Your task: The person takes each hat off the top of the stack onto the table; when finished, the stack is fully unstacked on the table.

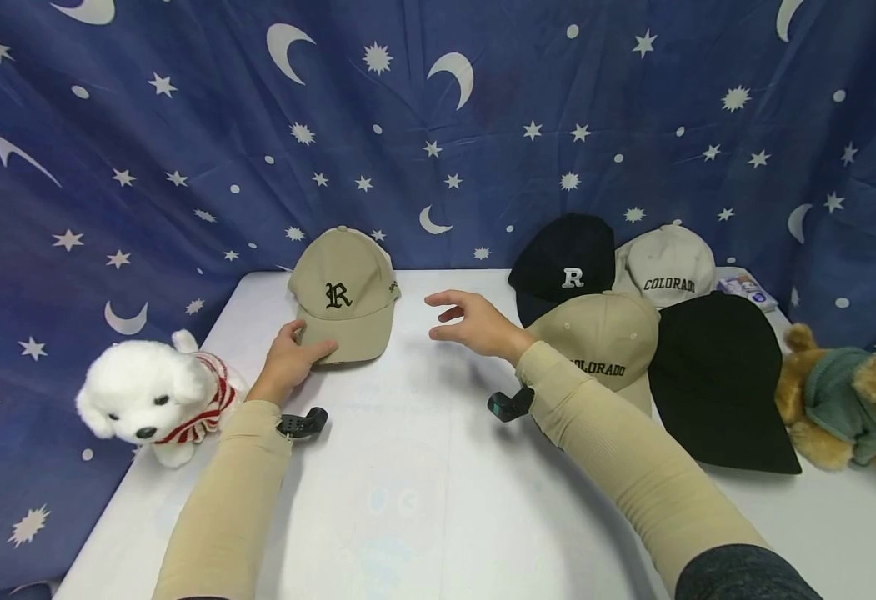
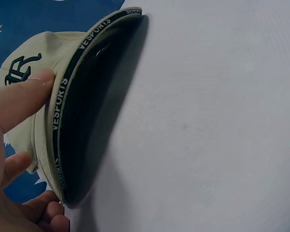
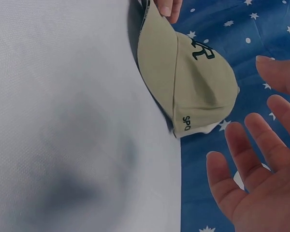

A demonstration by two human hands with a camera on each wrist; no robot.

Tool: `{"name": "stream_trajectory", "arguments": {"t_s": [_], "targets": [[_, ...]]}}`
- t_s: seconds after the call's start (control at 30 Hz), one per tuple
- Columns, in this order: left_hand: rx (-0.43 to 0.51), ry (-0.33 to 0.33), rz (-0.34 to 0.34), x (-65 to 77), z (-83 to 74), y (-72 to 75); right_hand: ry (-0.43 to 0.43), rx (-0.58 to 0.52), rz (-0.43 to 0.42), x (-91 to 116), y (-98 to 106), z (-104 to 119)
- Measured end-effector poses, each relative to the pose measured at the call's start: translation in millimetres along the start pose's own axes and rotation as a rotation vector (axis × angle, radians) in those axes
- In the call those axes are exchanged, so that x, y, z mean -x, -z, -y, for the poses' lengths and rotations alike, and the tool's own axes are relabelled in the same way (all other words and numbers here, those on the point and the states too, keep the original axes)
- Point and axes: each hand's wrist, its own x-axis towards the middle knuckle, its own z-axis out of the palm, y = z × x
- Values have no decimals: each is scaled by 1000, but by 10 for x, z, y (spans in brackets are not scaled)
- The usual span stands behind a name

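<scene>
A khaki baseball cap (image 1: 347, 271) with a dark letter R on its front sits at the back left of the table, brim toward me. My left hand (image 1: 287, 360) grips the left side of its brim, thumb laid across the top; in the left wrist view the fingers (image 2: 43, 208) curl at the brim's edge and dark lettered trim runs along it. To the right of this cap, my right hand (image 1: 480, 323) is held in the air, holding nothing. Its fingers (image 3: 241, 145) are spread and slightly bent in the right wrist view, apart from the cap.
Several caps crowd the right side: a black R cap (image 1: 568, 254), a light COLORADO cap (image 1: 670, 258), a khaki COLORADO cap (image 1: 603, 333) partly behind my right arm, and a plain black cap (image 1: 715, 375). A white plush dog (image 1: 145, 392) stands left, a brown plush bear (image 1: 850, 400) right.
</scene>
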Motion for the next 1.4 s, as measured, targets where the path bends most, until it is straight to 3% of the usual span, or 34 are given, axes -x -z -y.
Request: {"name": "stream_trajectory", "arguments": {"t_s": [0.27,0.57,0.97,1.23,1.4], "targets": [[-50,4,26,20,17,-33,-11,9,-5,20,-6,-22],[34,-31,90,-2,-6,-66,-18,-3,1,27,-33,-66],[6,-54,116,-28,-36,-143,-23,5,-8,3,-8,-64],[4,-58,107,-31,-21,-163,-41,17,9,-116,-36,-35],[30,-85,64,-8,7,-188,-17,22,16,-209,-88,-12]]}}
